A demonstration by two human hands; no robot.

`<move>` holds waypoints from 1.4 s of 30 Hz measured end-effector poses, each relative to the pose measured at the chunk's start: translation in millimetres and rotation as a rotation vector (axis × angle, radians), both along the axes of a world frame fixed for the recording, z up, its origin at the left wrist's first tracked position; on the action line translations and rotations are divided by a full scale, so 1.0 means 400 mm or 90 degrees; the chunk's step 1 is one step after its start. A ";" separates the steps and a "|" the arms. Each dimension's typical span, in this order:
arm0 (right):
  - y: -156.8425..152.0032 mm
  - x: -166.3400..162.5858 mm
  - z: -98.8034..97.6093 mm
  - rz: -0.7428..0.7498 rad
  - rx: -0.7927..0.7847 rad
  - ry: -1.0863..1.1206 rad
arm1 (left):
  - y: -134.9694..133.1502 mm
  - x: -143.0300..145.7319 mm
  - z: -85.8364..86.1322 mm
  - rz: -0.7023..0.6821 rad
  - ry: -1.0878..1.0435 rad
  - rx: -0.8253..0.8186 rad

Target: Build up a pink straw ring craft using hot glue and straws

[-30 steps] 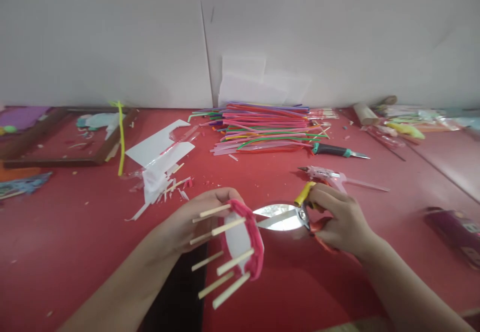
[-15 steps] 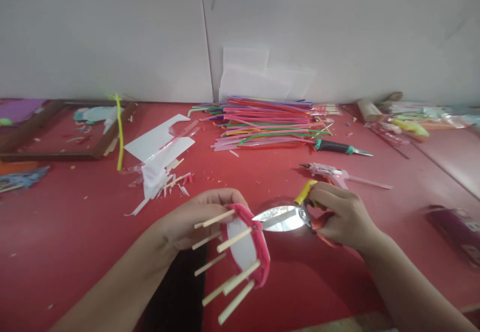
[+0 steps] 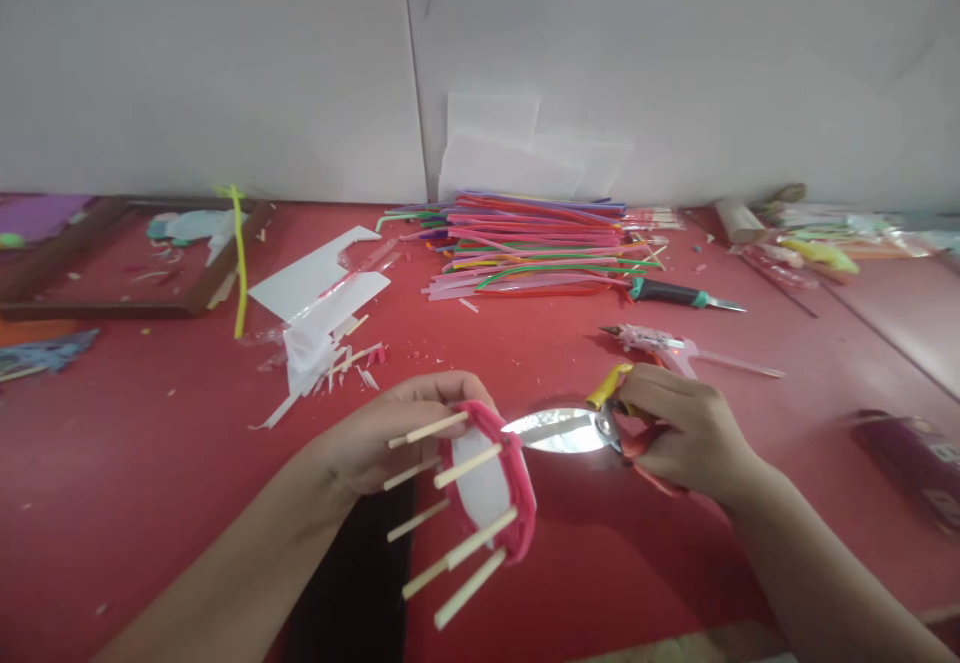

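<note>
My left hand (image 3: 390, 438) is closed round a small craft piece (image 3: 487, 488): a white disc with a pink rim and several pale wooden sticks jutting toward me. My right hand (image 3: 686, 433) grips scissors (image 3: 570, 430) with a yellow and an orange handle. The shiny blades point left, and their tip touches the pink rim at the top of the piece. Both hands hover just above the red table (image 3: 150, 503).
A heap of coloured straws (image 3: 532, 253) lies at the back centre, with a green-handled knife (image 3: 679, 295) and a pink glue gun (image 3: 660, 343) to its right. White paper scraps (image 3: 319, 318) lie left of centre, a wooden frame (image 3: 112, 263) far left, a dark box (image 3: 911, 463) far right.
The scissor blades have come nearly together and moved left onto the pink rim. The craft piece has tilted slightly in my left hand.
</note>
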State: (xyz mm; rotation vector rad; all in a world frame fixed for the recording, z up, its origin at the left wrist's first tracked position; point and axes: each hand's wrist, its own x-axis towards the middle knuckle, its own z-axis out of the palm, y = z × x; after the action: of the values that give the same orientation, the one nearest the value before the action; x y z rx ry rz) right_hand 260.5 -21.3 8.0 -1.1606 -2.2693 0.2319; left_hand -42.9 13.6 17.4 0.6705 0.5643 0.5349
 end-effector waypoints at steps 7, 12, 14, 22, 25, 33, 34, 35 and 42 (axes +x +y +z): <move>-0.011 -0.007 0.004 0.002 0.091 -0.012 | 0.003 -0.004 0.009 -0.002 -0.014 0.000; -0.021 -0.022 0.014 -0.002 0.066 -0.016 | 0.008 -0.012 -0.003 0.000 0.002 -0.017; -0.023 -0.028 0.017 0.003 0.058 -0.004 | 0.010 -0.015 -0.009 -0.006 0.001 -0.025; -0.013 -0.031 -0.001 -0.081 0.022 -0.014 | 0.012 -0.010 -0.017 0.025 -0.030 -0.053; 0.000 -0.021 -0.031 -0.204 -0.004 -0.064 | 0.010 0.000 -0.015 0.065 -0.008 -0.005; 0.011 -0.015 -0.070 -0.299 -0.117 -0.129 | -0.007 0.038 0.006 0.193 0.108 0.195; 0.007 -0.019 -0.065 -0.285 -0.138 -0.136 | -0.009 0.042 0.004 0.200 0.118 0.234; 0.003 -0.024 -0.057 -0.267 -0.153 -0.143 | -0.012 0.044 0.001 0.203 0.129 0.277; -0.038 -0.076 0.021 -0.087 -0.005 0.119 | -0.037 0.056 -0.024 0.131 0.211 0.471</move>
State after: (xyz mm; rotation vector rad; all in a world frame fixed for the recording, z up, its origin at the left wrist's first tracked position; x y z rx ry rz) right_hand 229.9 -36.4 16.4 -1.2382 -2.0200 0.2834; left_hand -20.5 -1.1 7.6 1.4316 0.7539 0.8450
